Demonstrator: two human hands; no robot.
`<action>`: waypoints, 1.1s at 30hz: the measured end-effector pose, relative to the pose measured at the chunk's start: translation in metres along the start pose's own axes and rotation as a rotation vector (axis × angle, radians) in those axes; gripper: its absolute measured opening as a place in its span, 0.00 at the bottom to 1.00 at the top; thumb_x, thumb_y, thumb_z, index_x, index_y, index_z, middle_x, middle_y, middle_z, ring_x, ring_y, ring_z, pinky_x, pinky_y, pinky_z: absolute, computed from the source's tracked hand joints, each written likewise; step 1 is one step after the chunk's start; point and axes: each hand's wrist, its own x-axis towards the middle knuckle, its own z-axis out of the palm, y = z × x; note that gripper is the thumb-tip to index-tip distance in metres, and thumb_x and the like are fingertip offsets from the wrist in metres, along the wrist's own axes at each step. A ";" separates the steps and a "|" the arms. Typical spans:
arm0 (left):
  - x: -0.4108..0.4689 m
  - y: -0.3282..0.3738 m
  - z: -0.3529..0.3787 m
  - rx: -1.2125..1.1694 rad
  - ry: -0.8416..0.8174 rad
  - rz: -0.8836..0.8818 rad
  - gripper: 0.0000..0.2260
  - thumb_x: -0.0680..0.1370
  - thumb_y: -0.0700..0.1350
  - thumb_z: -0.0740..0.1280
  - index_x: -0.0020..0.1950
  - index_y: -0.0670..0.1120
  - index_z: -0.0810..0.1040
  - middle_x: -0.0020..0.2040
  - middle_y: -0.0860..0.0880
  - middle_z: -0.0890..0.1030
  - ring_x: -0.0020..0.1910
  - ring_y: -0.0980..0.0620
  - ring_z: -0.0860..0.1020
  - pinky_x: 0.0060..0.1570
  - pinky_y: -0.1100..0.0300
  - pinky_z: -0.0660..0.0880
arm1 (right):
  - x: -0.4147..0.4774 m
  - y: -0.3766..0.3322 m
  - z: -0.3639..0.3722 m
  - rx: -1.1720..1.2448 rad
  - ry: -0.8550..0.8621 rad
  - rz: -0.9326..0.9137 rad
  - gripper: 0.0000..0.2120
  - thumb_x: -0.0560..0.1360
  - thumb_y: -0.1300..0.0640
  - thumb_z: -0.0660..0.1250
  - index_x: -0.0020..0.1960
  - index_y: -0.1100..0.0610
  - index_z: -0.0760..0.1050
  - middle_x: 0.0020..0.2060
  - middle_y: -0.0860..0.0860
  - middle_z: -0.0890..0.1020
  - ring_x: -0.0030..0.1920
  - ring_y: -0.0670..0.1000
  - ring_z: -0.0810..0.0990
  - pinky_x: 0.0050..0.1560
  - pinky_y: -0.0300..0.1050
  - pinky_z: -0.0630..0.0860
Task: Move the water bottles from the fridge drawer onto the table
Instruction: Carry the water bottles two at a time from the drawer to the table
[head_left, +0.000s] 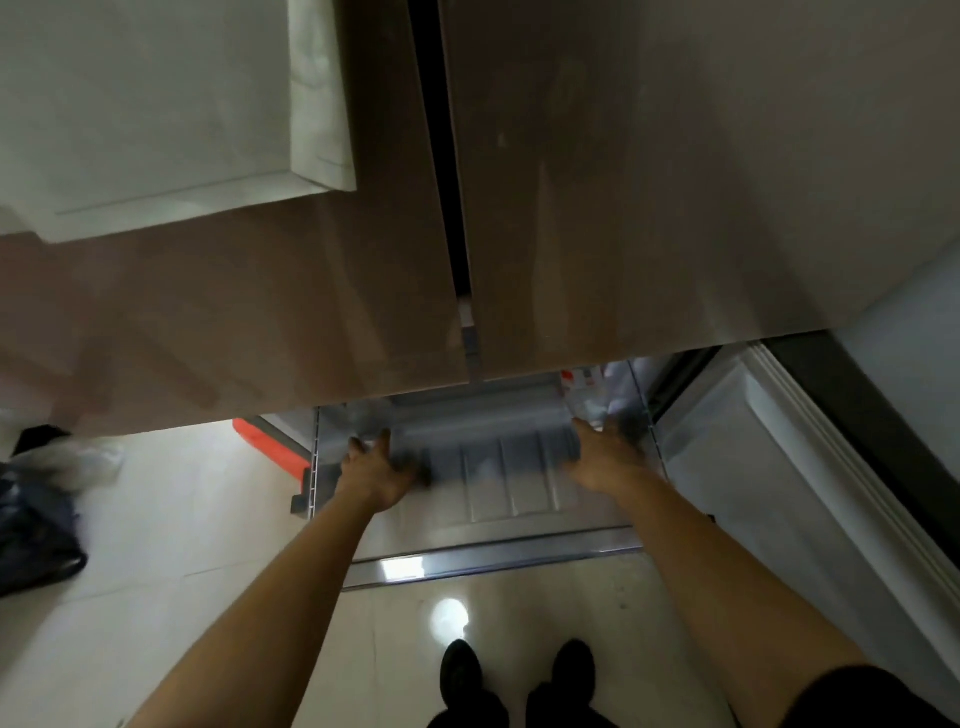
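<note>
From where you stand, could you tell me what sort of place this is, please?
Probably a home kitchen: a tall fridge with its bottom drawer pulled open over a glossy tiled floor.

Fridge drawer (498, 470), perhaps bottles (589, 404) inside

The doors (649, 208) hide the back of the drawer (498, 470), so the bottles (587, 395) at its upper right show only in part, smeared and uncountable. Left hand (375, 473) and right hand (608, 460) are motion-blurred; whether their fingers grip anything cannot be told. A pale blur (363, 415) above the left hand is unreadable. The frame's left edge cuts off a dark bag (36, 535), the bottom edge the legs (558, 704).
</note>
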 end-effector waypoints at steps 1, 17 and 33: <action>0.003 -0.002 0.001 0.012 0.004 0.000 0.38 0.78 0.62 0.65 0.81 0.52 0.50 0.78 0.35 0.52 0.75 0.32 0.57 0.73 0.40 0.61 | 0.000 -0.001 0.001 -0.025 0.006 0.007 0.35 0.77 0.48 0.69 0.79 0.46 0.57 0.79 0.58 0.52 0.73 0.63 0.67 0.68 0.54 0.69; -0.032 -0.001 0.016 -0.038 -0.211 0.121 0.35 0.69 0.57 0.68 0.74 0.48 0.67 0.70 0.44 0.72 0.68 0.44 0.72 0.68 0.49 0.71 | -0.044 -0.035 0.017 0.029 -0.317 -0.159 0.42 0.72 0.45 0.72 0.80 0.45 0.55 0.78 0.52 0.62 0.75 0.56 0.65 0.73 0.51 0.66; -0.079 0.012 0.003 -0.044 0.249 0.196 0.22 0.72 0.55 0.71 0.62 0.53 0.69 0.59 0.40 0.77 0.57 0.38 0.76 0.52 0.49 0.77 | -0.097 -0.045 -0.006 0.015 0.194 -0.277 0.21 0.74 0.50 0.73 0.63 0.46 0.69 0.57 0.54 0.78 0.54 0.56 0.79 0.45 0.44 0.73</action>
